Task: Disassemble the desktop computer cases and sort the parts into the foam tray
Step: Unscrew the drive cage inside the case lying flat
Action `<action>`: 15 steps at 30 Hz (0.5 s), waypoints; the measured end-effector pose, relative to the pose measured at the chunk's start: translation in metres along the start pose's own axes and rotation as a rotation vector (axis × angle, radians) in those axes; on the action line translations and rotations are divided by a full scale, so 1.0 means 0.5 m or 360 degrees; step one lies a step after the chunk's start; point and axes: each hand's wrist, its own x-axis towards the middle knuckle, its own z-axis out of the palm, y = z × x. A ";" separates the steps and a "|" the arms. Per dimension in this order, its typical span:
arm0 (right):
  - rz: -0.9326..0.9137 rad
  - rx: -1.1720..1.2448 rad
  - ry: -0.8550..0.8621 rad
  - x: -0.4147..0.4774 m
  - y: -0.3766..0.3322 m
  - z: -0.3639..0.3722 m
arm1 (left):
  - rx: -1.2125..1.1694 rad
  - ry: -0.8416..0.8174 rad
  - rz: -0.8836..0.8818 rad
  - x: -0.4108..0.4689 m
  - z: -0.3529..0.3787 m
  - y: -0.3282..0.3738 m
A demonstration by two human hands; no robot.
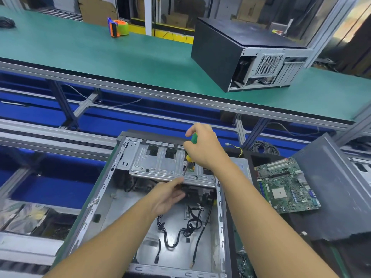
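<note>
Orange-and-green tape dispenser (118,28) far left on the green belt. Open grey metal computer case (94,203) lies on its side at centre, black cables loose inside. Left hand (170,195) at the silver steel drive cage (160,163), thumb on its front edge, fingers tucked beneath; grip can't be told. Right hand (202,149) has its fingers wrapped round a green-and-yellow-handled screwdriver (194,138), tip on a cage screw. Closed black computer case (216,53) on the belt behind. Green motherboard (287,187) rests on the black foam tray (261,160), right.

The right hand (202,147) grips a screwdriver (189,155) on the drive cage (160,163).
</note>
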 end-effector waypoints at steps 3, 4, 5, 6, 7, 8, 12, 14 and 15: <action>-0.0044 -0.0207 0.0112 -0.006 0.007 0.000 | -0.0085 0.0117 0.0038 0.012 0.011 -0.009; -0.0076 -0.0272 0.0138 -0.008 0.010 0.001 | -0.0092 0.0153 0.0050 0.014 0.013 -0.010; -0.0114 -0.0279 0.0160 -0.011 0.013 0.001 | -0.0095 0.0180 0.0061 0.016 0.015 -0.010; -0.0152 -0.0235 0.0168 -0.013 0.016 0.003 | -0.0097 0.0195 0.0074 0.017 0.016 -0.011; -0.0176 -0.0163 0.0175 -0.014 0.018 0.004 | -0.0093 0.0204 0.0090 0.019 0.017 -0.013; -0.0178 -0.0069 0.0178 -0.016 0.019 0.004 | -0.0092 0.0209 0.0105 0.020 0.018 -0.014; -0.0167 0.0427 0.0317 -0.020 0.007 -0.014 | -0.0087 0.0223 0.0134 0.016 0.022 -0.015; -0.0298 0.0475 0.0440 -0.018 0.004 -0.029 | -0.0084 0.0221 0.0133 0.014 0.023 -0.014; -0.0395 0.0396 0.0457 -0.018 0.003 -0.034 | -0.0084 0.0225 0.0130 0.014 0.023 -0.013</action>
